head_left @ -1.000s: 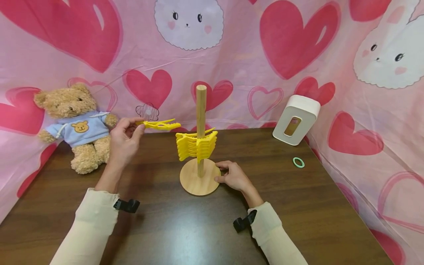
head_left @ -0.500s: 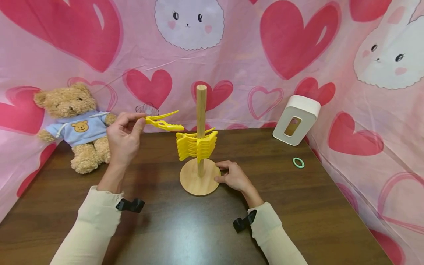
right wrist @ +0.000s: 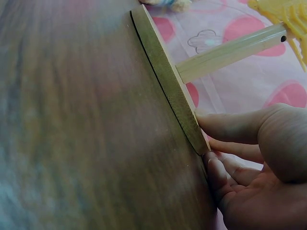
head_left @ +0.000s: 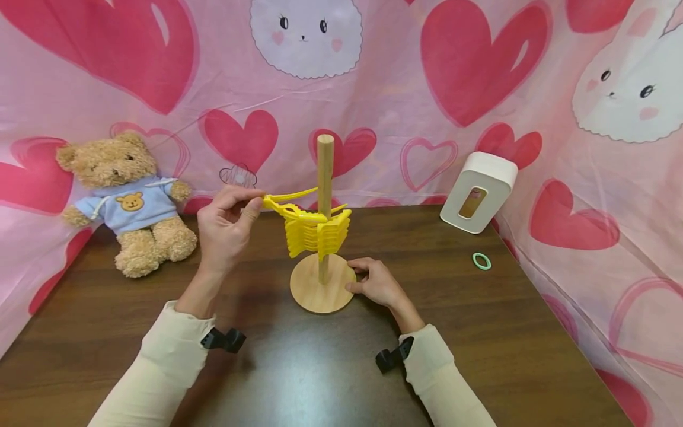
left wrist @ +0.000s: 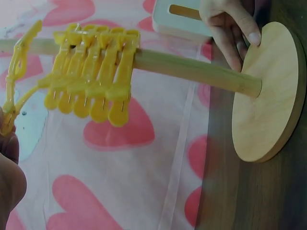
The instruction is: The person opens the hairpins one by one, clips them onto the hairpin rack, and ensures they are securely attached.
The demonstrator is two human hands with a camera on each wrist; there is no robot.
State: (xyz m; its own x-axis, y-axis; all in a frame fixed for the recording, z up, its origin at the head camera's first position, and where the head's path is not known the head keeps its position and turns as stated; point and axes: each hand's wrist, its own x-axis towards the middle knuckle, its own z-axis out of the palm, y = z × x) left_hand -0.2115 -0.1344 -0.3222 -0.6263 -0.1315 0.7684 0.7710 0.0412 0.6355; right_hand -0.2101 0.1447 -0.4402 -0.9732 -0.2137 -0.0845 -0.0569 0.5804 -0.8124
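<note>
Between thumb and fingertips, my left hand (head_left: 226,228) pinches the end of a yellow hair clip (head_left: 288,206). The clip's two arms are spread and reach the upright wooden post (head_left: 325,169). In the left wrist view, one arm of this clip (left wrist: 19,62) crosses in front of the post. Below it, several matching yellow clips (head_left: 302,238) are clamped on the post in a close stack. My right hand (head_left: 379,284) holds the rim of the round wooden base (head_left: 306,290). The right wrist view shows the thumb (right wrist: 230,127) on the base's upper face and fingers at its edge.
A teddy bear (head_left: 133,204) in a blue top sits at the back left. At the right stand a white box (head_left: 477,196) with an oval window and, nearer, a small green ring (head_left: 481,261). A pink heart-print cloth (head_left: 384,71) hangs behind the brown table (head_left: 427,261).
My left hand has moved right, bringing the clip from beside the bear to the post. The clip's arms have spread apart. My right hand has stayed on the base.
</note>
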